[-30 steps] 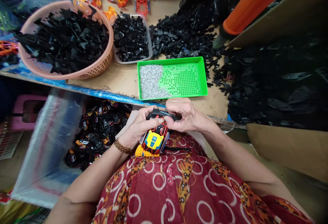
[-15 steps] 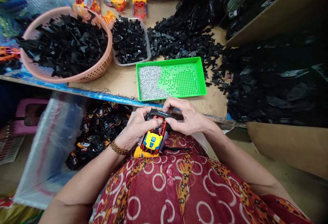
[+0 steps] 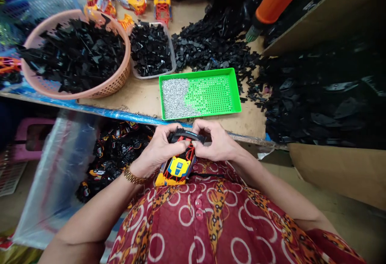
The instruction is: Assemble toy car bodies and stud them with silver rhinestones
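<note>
Close to my body, both hands grip a toy car (image 3: 178,166) with a yellow and blue roof, red frame and orange end. A curved black piece (image 3: 189,134) with light lettering lies across its far end. My left hand (image 3: 164,145) closes round the left side, thumb pressed at the black piece. On the other side my right hand (image 3: 214,141) is closed, its thumb and fingers pinching the right end of that piece. Just beyond my hands a green perforated tray (image 3: 215,113) stands on the bench, with small silvery screws (image 3: 176,99) gathered in its left part.
A pink basket (image 3: 128,60) and a clear tub (image 3: 173,54), both full of black parts, stand at left. Loose black parts (image 3: 208,46) are heaped behind the tray. An orange-handled tool (image 3: 268,8) hangs at upper right. Below left, a plastic-lined bin holds several cars (image 3: 116,151).
The orange tool has come down into view at the upper right. My right hand's fingers have closed in on the black piece. The car stays nearly in place.
</note>
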The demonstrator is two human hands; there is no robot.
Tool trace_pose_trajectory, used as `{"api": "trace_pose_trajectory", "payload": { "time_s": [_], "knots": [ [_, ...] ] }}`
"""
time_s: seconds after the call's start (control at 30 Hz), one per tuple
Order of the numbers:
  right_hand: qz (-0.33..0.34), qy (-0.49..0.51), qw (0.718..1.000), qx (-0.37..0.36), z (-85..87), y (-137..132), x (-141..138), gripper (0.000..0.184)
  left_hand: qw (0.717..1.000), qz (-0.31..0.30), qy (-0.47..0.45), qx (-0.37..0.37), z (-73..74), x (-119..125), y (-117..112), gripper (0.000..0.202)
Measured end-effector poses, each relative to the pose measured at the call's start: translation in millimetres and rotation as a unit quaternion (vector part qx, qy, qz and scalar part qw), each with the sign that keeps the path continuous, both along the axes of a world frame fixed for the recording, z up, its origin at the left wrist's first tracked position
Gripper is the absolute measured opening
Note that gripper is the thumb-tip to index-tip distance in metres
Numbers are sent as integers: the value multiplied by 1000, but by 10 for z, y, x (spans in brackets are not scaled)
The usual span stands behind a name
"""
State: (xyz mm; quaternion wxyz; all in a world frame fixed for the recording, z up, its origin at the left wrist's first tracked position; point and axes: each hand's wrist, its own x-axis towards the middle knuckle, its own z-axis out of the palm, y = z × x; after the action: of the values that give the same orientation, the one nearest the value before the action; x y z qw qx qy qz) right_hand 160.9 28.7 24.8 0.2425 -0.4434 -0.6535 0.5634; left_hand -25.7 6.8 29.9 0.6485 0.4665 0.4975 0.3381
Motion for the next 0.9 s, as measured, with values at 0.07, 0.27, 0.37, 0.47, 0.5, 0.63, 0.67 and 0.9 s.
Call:
{"api": "trace_pose_trajectory", "payload": {
  "time_s": [0.07, 0.27, 0.37, 0.47, 0.5, 0.63, 0.67, 0.9],
  "knots": [
    [-4, 16, 1000, -25, 7, 8, -4, 19, 1000, -6, 15, 8, 26, -6, 1, 15],
    [-2, 25, 998, -59, -68, -3, -48, 20, 998, 7, 55, 27, -56, -12, -11, 14],
    [-23, 1, 999, -40, -69, 16, -59, 18, 999, 30, 16, -15, -116, -8, 38, 21],
    [-11, 12, 999, 49, 63, 98, 76, 14, 994, 72, -64, -60, -115, -30, 109, 32],
    [-25, 25, 995, 95, 140, 139, 169, 17, 990, 89, -84, -71, -104, -45, 123, 35],
    [-326, 26, 895, 303, 480, 461, 693, 10, 974, 151, -131, -104, -88, -88, 84, 38],
    [-398, 25, 845, 355, 543, 602, 823, 12, 971, 160, -138, -111, -97, -83, 59, 39],
    [-268, 60, 851, 447, 635, 1780, 1110, 77, 966, 163, -156, -123, -130, 13, -46, 39]
  ]
}}
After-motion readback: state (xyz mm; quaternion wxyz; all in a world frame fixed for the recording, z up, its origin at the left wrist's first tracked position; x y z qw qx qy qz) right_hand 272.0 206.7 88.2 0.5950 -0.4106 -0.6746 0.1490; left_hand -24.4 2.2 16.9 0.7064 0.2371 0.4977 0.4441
